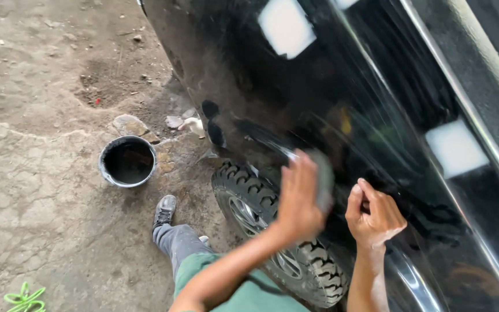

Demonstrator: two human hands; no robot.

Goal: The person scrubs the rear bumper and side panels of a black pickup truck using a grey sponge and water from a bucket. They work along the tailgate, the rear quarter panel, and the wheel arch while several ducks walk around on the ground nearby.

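My left hand [299, 193] presses a grey sanding pad [322, 176] flat against the glossy black car body panel [330, 98], just above the wheel arch; the hand is blurred. My right hand [373, 212] rests curled against the same panel a little to the right, fingers folded, with nothing visible in it. Below both hands is a knobby black tyre [284, 242] on a silver rim.
A black bucket [127, 161] with dark liquid stands on the cracked dirt ground to the left. My grey-trousered leg and shoe [165, 211] are beside the tyre. A green cord [24, 298] lies at bottom left. Stones [131, 125] lie near the bucket.
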